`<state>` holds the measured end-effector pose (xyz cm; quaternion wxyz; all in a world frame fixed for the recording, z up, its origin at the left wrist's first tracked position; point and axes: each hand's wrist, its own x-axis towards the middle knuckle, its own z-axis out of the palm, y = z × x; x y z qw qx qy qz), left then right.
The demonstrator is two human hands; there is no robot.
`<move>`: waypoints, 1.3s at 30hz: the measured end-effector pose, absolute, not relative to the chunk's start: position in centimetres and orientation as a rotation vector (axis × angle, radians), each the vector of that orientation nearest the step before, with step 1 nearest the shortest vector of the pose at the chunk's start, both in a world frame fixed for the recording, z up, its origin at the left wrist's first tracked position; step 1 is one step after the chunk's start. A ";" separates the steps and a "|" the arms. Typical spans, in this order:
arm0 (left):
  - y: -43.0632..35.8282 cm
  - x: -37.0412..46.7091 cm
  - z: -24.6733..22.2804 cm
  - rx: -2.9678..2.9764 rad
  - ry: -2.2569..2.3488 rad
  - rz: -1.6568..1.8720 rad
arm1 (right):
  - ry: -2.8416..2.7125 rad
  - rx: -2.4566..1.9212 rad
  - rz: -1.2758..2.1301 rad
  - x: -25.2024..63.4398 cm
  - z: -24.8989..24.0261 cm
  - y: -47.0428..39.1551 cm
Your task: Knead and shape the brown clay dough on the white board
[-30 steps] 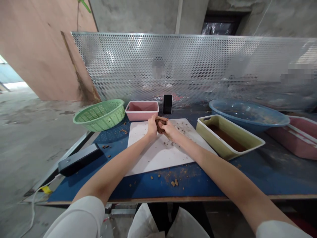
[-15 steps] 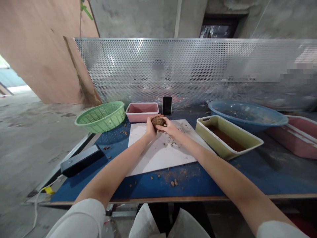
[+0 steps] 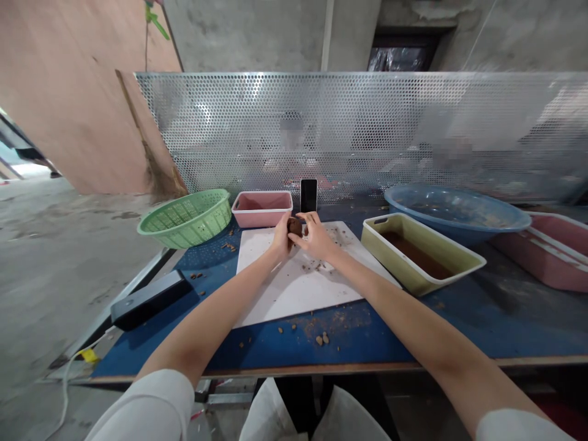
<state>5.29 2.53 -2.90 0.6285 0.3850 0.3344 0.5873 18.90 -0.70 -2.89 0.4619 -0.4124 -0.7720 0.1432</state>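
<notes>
One brown lump [image 3: 294, 226] is grasped by left hand [image 3: 280, 236] and right hand [image 3: 318, 237] over one white board [image 3: 289, 297].

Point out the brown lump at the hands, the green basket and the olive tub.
Brown lump [image 3: 295, 226]: head view, on its exposed face.
Green basket [image 3: 204, 231]: head view, on its near outer wall.
Olive tub [image 3: 391, 258]: head view, on its near long side wall.
</notes>
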 end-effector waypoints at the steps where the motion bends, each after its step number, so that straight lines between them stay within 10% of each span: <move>1: 2.6 5.3 -2.9 0.873 0.768 1.360 | -1.886 -1.073 0.327 18.9 -2.9 -0.8; 26: 1.6 5.5 -2.6 0.929 0.734 1.459 | -2.002 -1.186 0.232 18.5 -2.1 -1.9; 39: 6.0 -1.8 0.9 1.908 1.438 0.876 | -0.955 -0.710 1.364 19.0 -1.0 0.1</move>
